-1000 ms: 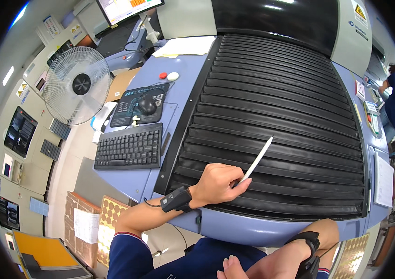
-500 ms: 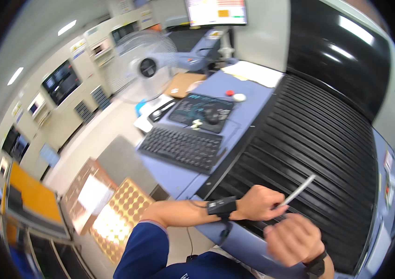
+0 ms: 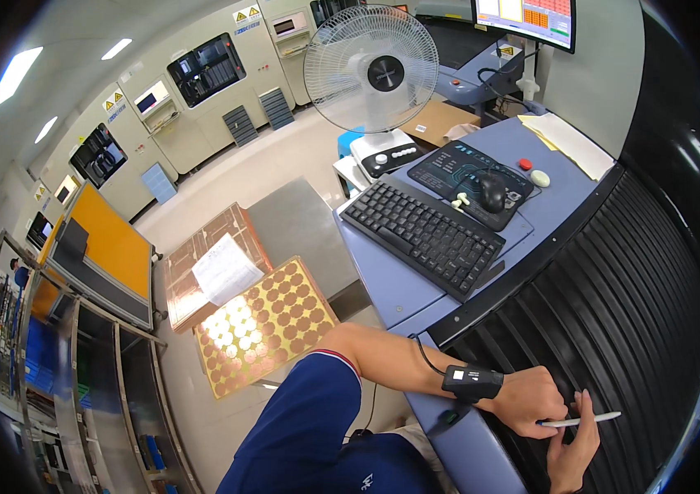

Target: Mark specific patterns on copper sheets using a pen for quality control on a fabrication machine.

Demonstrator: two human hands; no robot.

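My left hand (image 3: 529, 401) is curled over the ribbed black surface, with a black device strapped at its wrist. A slim white pen (image 3: 605, 417) with a dark tip runs from the curled left fingers across to my right hand (image 3: 574, 451). The right fingers close around the middle of the pen, one of them crossing in front of it. Both hands nearly touch each other. Below them lies the ribbed black cover (image 3: 605, 305) of the blue bench. The inner sides of the fingers are partly hidden.
On the blue bench (image 3: 383, 284) are a black keyboard (image 3: 424, 235), a mouse (image 3: 492, 191) on a mat, a red button (image 3: 525, 164) and papers (image 3: 572, 146). A fan (image 3: 371, 70) stands beyond. To the left lie a gold panel with round discs (image 3: 268, 325) and a metal rack (image 3: 111, 362).
The view has swung left, so the bench sits further right. My right hand has come from beside the left to the pen. The pen has tilted from slanting upward to nearly level.
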